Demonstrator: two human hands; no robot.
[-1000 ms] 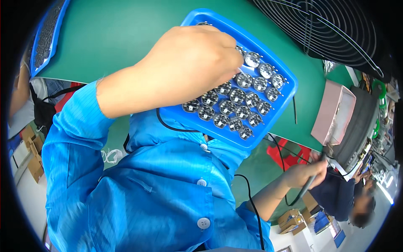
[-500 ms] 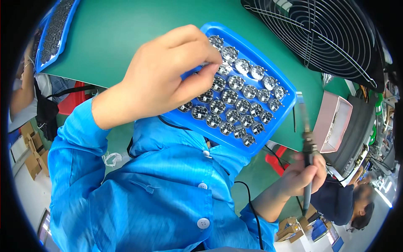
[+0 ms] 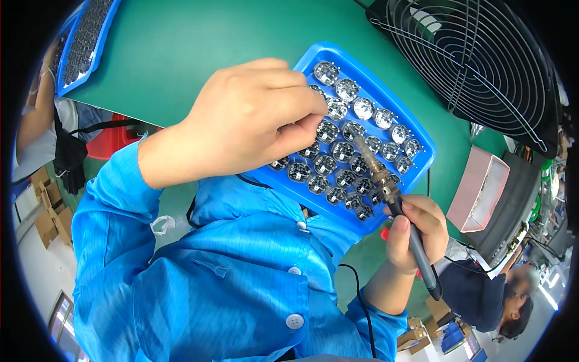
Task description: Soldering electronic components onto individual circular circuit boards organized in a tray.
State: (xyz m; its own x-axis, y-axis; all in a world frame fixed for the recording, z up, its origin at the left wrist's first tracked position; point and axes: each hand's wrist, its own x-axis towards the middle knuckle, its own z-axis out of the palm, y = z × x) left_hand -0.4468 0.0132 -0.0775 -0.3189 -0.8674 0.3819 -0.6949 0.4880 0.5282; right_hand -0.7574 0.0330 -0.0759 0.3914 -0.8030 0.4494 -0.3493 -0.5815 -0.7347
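A blue tray (image 3: 325, 49) holds several round, shiny parts (image 3: 363, 109), clear-rimmed with dark components and small pins, set in rows. My left hand (image 3: 244, 117) hovers over its left side, thumb and forefinger pinched together; whatever lies between them is hidden or too small to make out. From the lower right my right hand (image 3: 417, 234) grips a soldering iron (image 3: 381, 178) by its dark grey handle. The iron slants up and left across the tray, its tip near the parts in the middle; whether it touches one I cannot tell.
A large black fan with a wire guard (image 3: 464, 63) stands at the far right. Below it is an open pink box (image 3: 479, 190). A second blue tray of small black parts (image 3: 86, 42) lies far left. A dark cable hangs near my right sleeve. Other people sit at both sides.
My right hand has brought the soldering iron from beside the tray leftward over the parts. My left hand has shifted slightly right and down, still pinched. The whole view has shifted slightly.
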